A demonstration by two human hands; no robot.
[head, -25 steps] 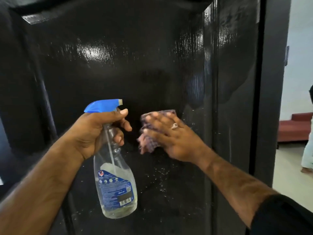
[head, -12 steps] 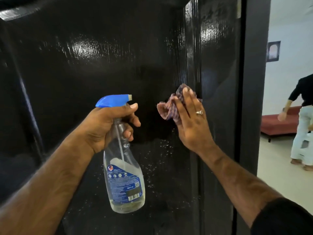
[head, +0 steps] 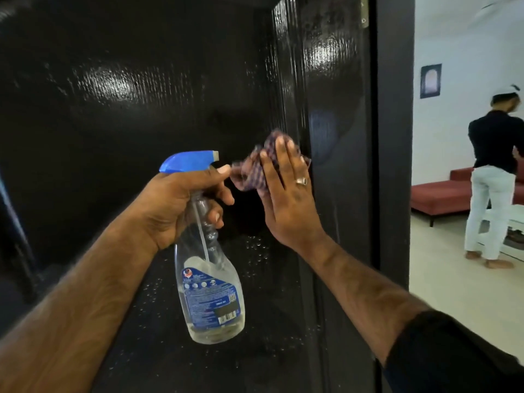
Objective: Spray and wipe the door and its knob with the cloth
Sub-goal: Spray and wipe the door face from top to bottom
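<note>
A glossy black door (head: pixel 127 109) fills most of the head view, with spray droplets on its lower middle. My left hand (head: pixel 175 205) grips the neck of a clear spray bottle (head: pixel 211 296) with a blue trigger head, held in front of the door. My right hand (head: pixel 286 199) presses a checkered cloth (head: pixel 255 168) flat against the door near its raised right-hand strip, fingers straight and pointing up. The cloth bunches out to the left of my fingers. No knob is in view.
The black door frame (head: pixel 394 165) stands at the right. Beyond it is a room with a pale floor, a red sofa (head: pixel 436 197) and a standing person (head: pixel 493 177) with their back turned. A dark picture (head: pixel 430 80) hangs on the white wall.
My right hand slid the cloth to the right and upward across the door, from the panel's middle toward the raised strip. The bottle stayed in my left hand. The view turned right.
</note>
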